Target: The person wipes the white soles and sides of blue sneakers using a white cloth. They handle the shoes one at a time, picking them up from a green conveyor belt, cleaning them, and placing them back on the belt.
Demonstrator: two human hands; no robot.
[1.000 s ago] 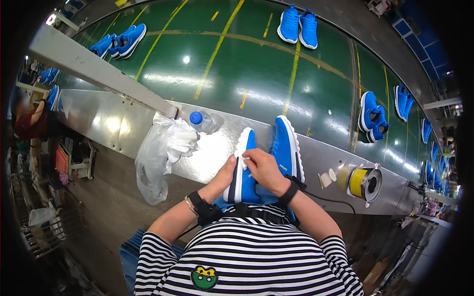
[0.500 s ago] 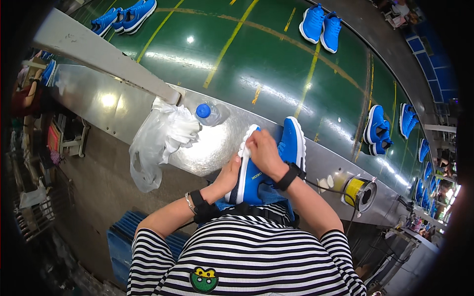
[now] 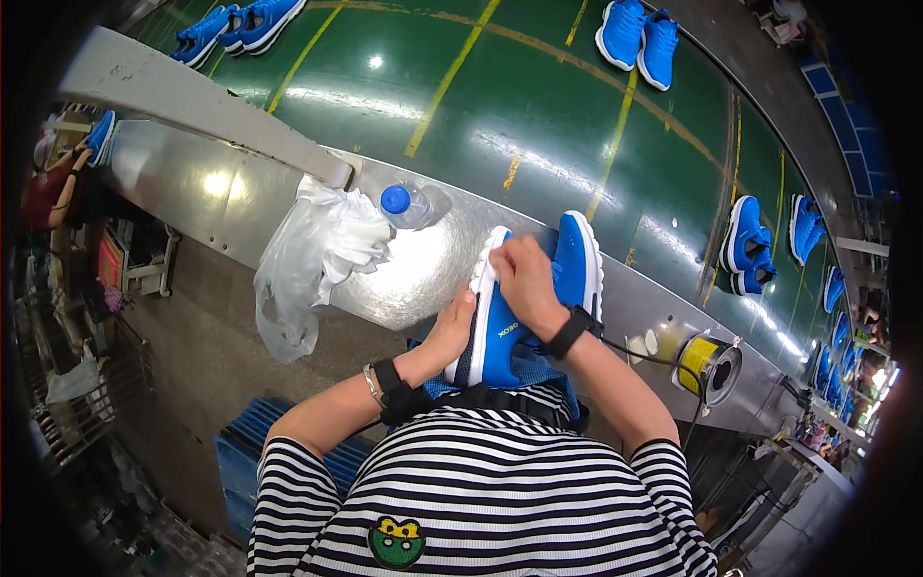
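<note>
A blue sneaker (image 3: 497, 332) with a white sole is held on its side in front of my body, toe pointing away from me. My left hand (image 3: 442, 338) steadies it, the palm and fingers along the sole on its left side. My right hand (image 3: 527, 281) lies over the front of the upper, fingers curled and pressed together at the sole's edge near the toe. Whatever those fingers pinch is hidden; something white shows beside them. Just right of that hand, a second blue sneaker (image 3: 578, 264) rests on the metal ledge, its white sole facing right.
Beyond the metal ledge (image 3: 231, 221) runs a green belt (image 3: 538, 125) carrying pairs of blue sneakers (image 3: 638, 43). A clear bottle (image 3: 415, 207) with a blue cap stands near a plastic bag of white cloths (image 3: 332, 240). A yellow-wound spool (image 3: 710, 367) sits at right, a white post (image 3: 202, 101) at left.
My right hand has shifted a little away from me and to the right, along the sole toward the toe. The left hand keeps its hold on the shoe.
</note>
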